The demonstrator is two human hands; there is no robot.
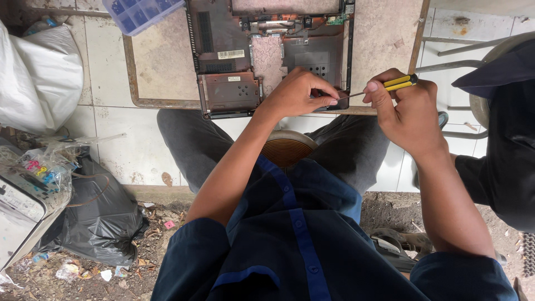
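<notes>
An opened laptop base (234,50) lies underside up on a small worn table (384,33), its covers off and inner parts showing. My right hand (404,108) grips a screwdriver (397,84) with a yellow and black handle; its thin shaft points left toward the laptop's near right corner. My left hand (298,92) rests at that corner, fingertips pinched around the screwdriver's tip. Whether a screw sits between those fingers is hidden.
A clear blue compartment box (139,12) sits at the table's far left. A white bag (36,78), a black bag (97,217) and a printer (19,206) lie on the floor at left. Another person in dark clothing (501,139) is at right, beside a metal stool frame (446,53).
</notes>
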